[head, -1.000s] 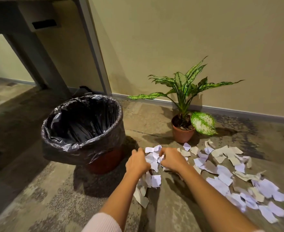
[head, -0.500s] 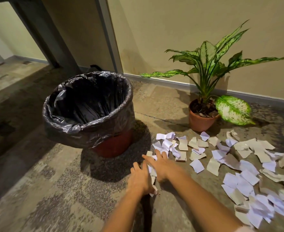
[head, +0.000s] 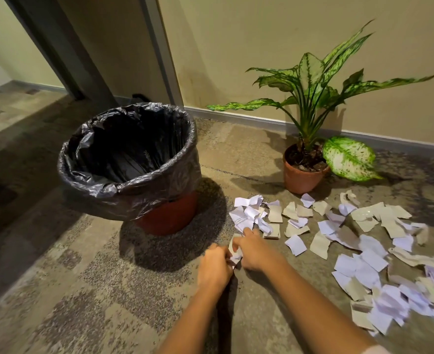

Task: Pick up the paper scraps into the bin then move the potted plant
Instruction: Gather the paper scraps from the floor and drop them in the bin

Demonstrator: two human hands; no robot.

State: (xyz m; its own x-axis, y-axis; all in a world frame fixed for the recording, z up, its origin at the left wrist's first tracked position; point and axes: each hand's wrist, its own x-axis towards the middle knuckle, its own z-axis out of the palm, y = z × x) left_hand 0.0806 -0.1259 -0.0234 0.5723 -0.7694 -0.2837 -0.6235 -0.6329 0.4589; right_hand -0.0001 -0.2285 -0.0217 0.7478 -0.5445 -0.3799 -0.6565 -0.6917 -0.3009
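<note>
Several white and beige paper scraps [head: 323,227] lie scattered on the floor, from the middle to the lower right. My left hand [head: 214,267] and my right hand [head: 253,250] meet low on the floor and grip a small bunch of scraps [head: 235,252] between them. A bin [head: 131,159] lined with a black bag stands to the upper left of my hands, its mouth open. The potted plant [head: 304,172], in a terracotta pot with long speckled leaves, stands by the wall behind the scraps.
A beige wall with a grey skirting board [head: 261,121] runs behind the plant. Grey desk legs [head: 88,60] rise behind the bin. Patterned carpet [head: 83,290] spreads to the left and front of my hands.
My hands have drawn together and closed around a bunch of scraps. The view has moved closer and lower, so the bin and the plant look larger.
</note>
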